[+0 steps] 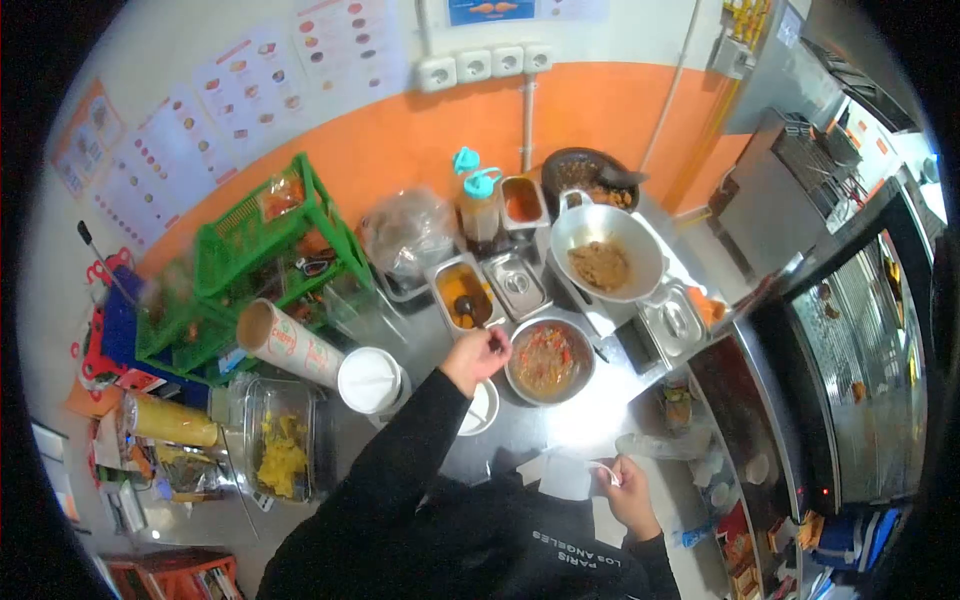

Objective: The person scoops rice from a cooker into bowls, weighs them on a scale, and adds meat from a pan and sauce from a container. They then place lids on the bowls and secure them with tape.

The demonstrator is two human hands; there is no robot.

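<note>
My left hand (477, 360) is closed, with its fingers curled at the end of a dark ladle (465, 306). The ladle's bowl rests in a steel pan of orange sauce (448, 277). Just right of that hand stands a steel bowl of reddish-brown chopped food (549, 362). A round white tub (478, 408) is partly hidden beneath my left wrist. Low by my body, my right hand (630, 495) pinches the edge of a pale white object (566, 476), whose kind I cannot make out.
A large pot with brown food (600, 265) stands back right, before a dark wok (575, 170). Lidded steel pans (517, 285) and a turquoise-topped bottle (480, 205) line the wall. Left are a white-lidded bucket (368, 380), stacked cups (290, 345), green crates (245, 245) and a clear tub (280, 440).
</note>
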